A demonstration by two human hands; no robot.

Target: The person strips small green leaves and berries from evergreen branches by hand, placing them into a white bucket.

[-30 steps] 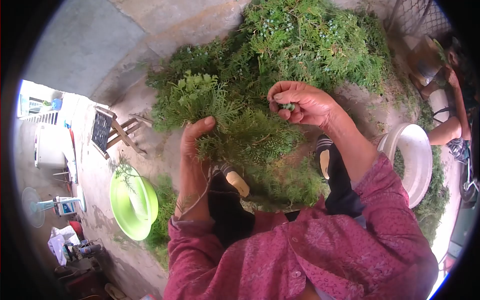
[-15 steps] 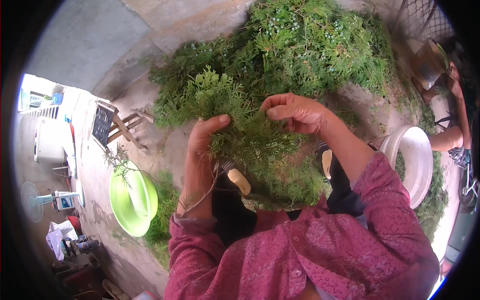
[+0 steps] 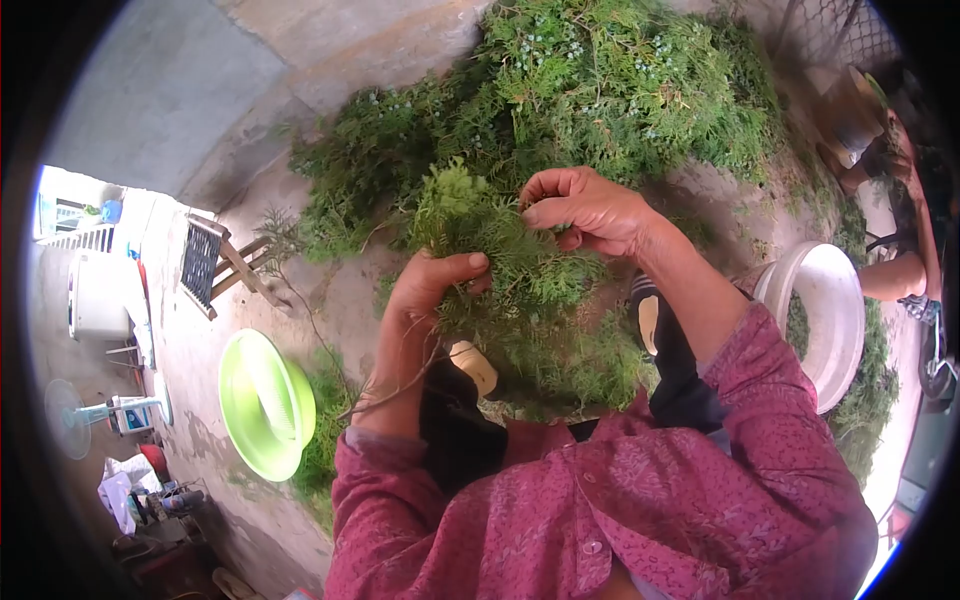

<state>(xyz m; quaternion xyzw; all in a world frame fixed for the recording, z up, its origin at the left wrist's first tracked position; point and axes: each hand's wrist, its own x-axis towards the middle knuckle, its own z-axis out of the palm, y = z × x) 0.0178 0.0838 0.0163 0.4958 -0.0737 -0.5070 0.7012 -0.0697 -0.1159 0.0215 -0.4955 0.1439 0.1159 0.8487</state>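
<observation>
My left hand (image 3: pixel 437 285) is closed round a leafy green branch (image 3: pixel 500 240), its thumb on top and a bare woody stem trailing down over the wrist. At the right side of the same sprigs, my right hand (image 3: pixel 588 212) has its thumb and index finger pinched together; what lies between the fingertips is too small to make out. Behind both hands spreads a large heap of green branches (image 3: pixel 620 90) with small bluish berries. More loose greenery lies on the ground below the hands, between my feet.
A lime green basin (image 3: pixel 262 405) stands at the left, near a small folding stool (image 3: pixel 215 265). At the right is a white bucket (image 3: pixel 825 325). Beyond it, another person's arm (image 3: pixel 915 215) and knee show beside a metal container (image 3: pixel 850 120). A fan (image 3: pixel 70 418) stands far left.
My left hand and the branch have shifted slightly right and down in view. The trailing stem now reaches up toward the stool. My right hand's fingers have moved a little closer to the sprigs.
</observation>
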